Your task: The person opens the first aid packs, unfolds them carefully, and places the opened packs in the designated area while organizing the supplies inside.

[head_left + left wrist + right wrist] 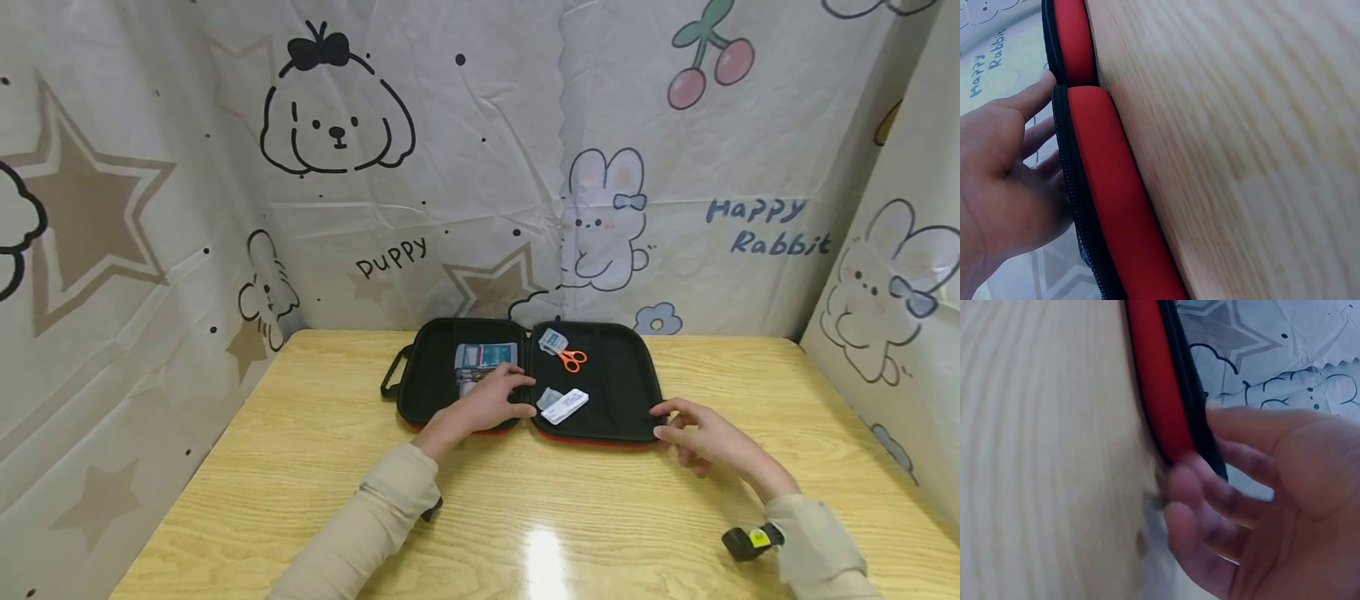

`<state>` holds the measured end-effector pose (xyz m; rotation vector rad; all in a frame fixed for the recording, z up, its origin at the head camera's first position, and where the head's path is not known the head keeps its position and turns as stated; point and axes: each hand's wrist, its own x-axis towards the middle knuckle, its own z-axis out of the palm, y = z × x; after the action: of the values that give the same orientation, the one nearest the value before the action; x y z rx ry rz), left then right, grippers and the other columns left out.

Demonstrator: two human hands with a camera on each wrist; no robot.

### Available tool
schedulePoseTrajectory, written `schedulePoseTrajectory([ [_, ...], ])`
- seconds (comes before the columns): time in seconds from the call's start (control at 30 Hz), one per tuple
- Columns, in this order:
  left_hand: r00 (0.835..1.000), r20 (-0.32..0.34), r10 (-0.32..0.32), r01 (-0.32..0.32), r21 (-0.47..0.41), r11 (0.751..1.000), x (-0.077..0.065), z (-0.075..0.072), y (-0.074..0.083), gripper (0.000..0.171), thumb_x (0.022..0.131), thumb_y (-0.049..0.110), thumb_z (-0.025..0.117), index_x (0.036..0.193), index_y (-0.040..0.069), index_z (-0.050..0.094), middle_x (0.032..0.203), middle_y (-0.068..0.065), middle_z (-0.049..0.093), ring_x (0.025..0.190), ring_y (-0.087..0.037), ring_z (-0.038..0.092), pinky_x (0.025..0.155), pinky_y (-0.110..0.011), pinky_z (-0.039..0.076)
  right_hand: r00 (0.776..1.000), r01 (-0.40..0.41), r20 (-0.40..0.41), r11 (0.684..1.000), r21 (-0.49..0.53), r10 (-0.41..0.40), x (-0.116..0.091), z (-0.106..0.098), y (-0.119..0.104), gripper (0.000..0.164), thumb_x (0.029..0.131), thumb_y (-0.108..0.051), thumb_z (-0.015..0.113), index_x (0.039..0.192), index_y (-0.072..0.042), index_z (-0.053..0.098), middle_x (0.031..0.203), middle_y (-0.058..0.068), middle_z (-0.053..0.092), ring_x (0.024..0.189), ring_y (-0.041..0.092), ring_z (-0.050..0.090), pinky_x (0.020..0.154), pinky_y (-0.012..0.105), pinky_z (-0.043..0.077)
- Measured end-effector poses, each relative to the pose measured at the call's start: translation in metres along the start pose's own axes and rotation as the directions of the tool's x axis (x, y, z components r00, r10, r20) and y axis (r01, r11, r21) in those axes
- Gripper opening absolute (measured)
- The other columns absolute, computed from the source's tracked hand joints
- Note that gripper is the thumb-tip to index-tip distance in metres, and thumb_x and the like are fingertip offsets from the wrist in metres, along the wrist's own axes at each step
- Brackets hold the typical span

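A zippered case (622, 375), black inside and red outside, lies unfolded flat on the table. My left hand (491, 404) reaches over its left half, fingers relaxed beside blue-and-white packets (495, 356) that it partly covers. In the left wrist view, the thumb of that hand is near the gap between the two red halves. At the front right corner, my right hand (701, 433) grips the case's rim between thumb and fingers. Inside the right half lie small orange-handled scissors (572, 361), their blades covered by a packet (553, 341), and a white printed packet (566, 407) over a small clear one.
A carrying handle (392, 372) sticks out from the case's left side. The wooden table (480, 517) ends behind the case at a hanging cloth (480, 167) printed with cartoon animals. Wrist cameras (746, 543) are strapped at the sleeves.
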<state>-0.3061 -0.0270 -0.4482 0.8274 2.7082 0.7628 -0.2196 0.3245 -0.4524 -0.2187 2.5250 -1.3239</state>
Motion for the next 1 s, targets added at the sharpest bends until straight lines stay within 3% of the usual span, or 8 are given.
schedulePoseTrajectory([
  [0.2,1.0,0.004,-0.006,0.006,-0.014,1.0,0.0,0.001,0.001,0.055,0.094,0.036,0.068,0.143,0.018,0.054,0.151,-0.011,0.038,0.135,-0.03,0.045,0.111,-0.046,0.039,0.976,0.092,-0.173,0.967,-0.237,-0.135,0.003,-0.001,-0.009,0.04,0.094,-0.025,0.068,0.126,-0.002,0.06,0.095,0.009,0.055,0.059,0.012,0.05,0.048,0.027,0.045],
  [0.43,0.999,-0.015,-0.032,0.032,-0.042,0.999,-0.002,0.0,0.001,0.053,0.093,0.036,0.069,0.141,0.018,0.055,0.15,-0.011,0.038,0.134,-0.03,0.045,0.112,-0.048,0.039,0.942,0.13,-0.248,0.928,-0.349,-0.225,0.014,-0.004,-0.027,0.029,0.096,-0.025,0.067,0.117,-0.004,0.067,0.098,0.008,0.066,0.082,0.017,0.057,0.059,0.027,0.049],
  [0.6,0.999,-0.019,-0.037,0.036,-0.043,0.998,-0.003,0.001,0.001,0.053,0.093,0.036,0.069,0.142,0.019,0.054,0.151,-0.011,0.037,0.136,-0.031,0.044,0.113,-0.049,0.037,0.943,0.148,-0.226,0.914,-0.377,-0.245,0.029,-0.006,-0.04,0.029,0.095,-0.027,0.068,0.115,-0.006,0.069,0.099,0.007,0.068,0.088,0.02,0.059,0.065,0.029,0.05],
  [1.0,0.999,-0.025,-0.028,0.026,-0.045,0.999,-0.002,0.003,-0.001,0.053,0.093,0.038,0.068,0.141,0.02,0.054,0.152,-0.012,0.036,0.136,-0.031,0.043,0.113,-0.049,0.036,0.966,0.216,-0.077,0.936,-0.278,-0.246,0.075,0.003,-0.04,0.03,0.093,-0.026,0.07,0.116,-0.007,0.069,0.106,0.009,0.068,0.081,0.016,0.058,0.06,0.031,0.053],
])
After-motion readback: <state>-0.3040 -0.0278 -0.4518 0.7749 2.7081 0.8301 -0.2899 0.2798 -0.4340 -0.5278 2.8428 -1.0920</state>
